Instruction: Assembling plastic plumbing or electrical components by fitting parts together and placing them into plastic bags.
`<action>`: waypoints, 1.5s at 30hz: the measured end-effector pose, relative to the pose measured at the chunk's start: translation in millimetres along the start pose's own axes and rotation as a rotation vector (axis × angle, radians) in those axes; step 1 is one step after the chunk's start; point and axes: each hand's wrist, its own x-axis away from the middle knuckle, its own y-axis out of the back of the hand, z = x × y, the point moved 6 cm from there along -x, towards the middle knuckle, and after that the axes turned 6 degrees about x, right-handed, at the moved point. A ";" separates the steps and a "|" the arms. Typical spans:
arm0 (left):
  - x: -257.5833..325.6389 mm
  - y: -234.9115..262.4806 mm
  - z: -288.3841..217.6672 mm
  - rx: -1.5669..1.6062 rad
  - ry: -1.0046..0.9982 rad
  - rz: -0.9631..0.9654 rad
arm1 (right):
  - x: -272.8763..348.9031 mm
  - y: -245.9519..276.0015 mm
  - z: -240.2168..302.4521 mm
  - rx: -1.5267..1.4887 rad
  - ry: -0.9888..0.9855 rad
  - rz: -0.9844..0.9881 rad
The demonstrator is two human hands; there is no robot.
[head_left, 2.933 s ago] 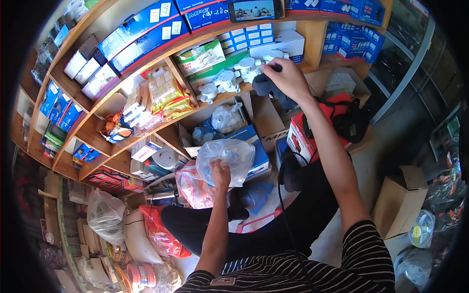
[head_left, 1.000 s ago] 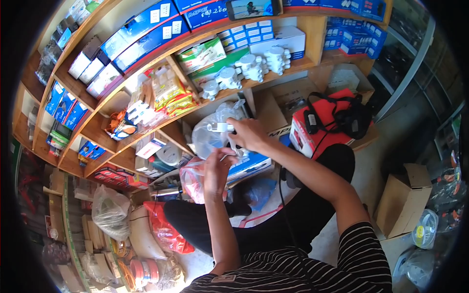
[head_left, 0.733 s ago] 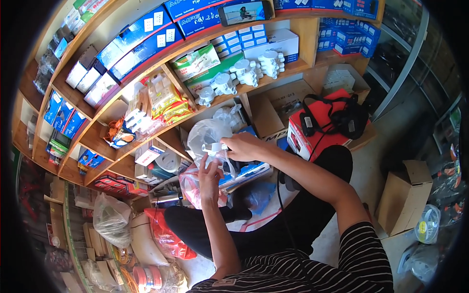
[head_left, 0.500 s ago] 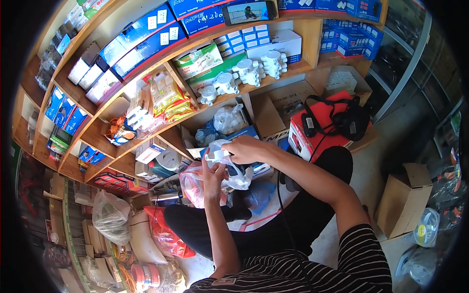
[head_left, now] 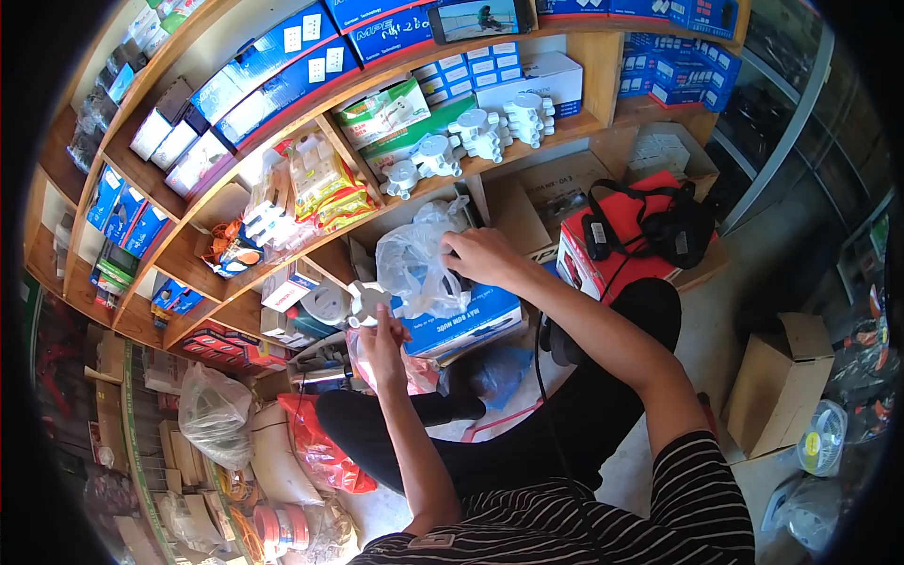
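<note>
Two hands busy, left hand (head_left: 381, 341) pinched a white plastic fitting (head_left: 365, 301), right hand (head_left: 480, 256) just beside gripped a clear plastic bag (head_left: 414, 268).

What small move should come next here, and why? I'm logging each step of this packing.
Probably slip the white round fitting into the clear plastic bag. The left hand holds the fitting just beside the bag, and the right hand grips the bag's upper edge. Whether the mouth is open cannot be told.
</note>
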 end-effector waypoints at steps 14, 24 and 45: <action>49.9 -81.7 -4.7 0.571 0.353 0.600 | 11.0 31.1 85.8 -0.669 0.098 0.046; 31.5 -45.8 -13.2 0.044 0.170 0.394 | 22.0 43.0 98.4 -0.478 0.085 -0.143; 46.0 -77.8 -51.2 0.372 0.066 0.078 | 25.3 49.9 113.0 -0.640 0.312 -0.015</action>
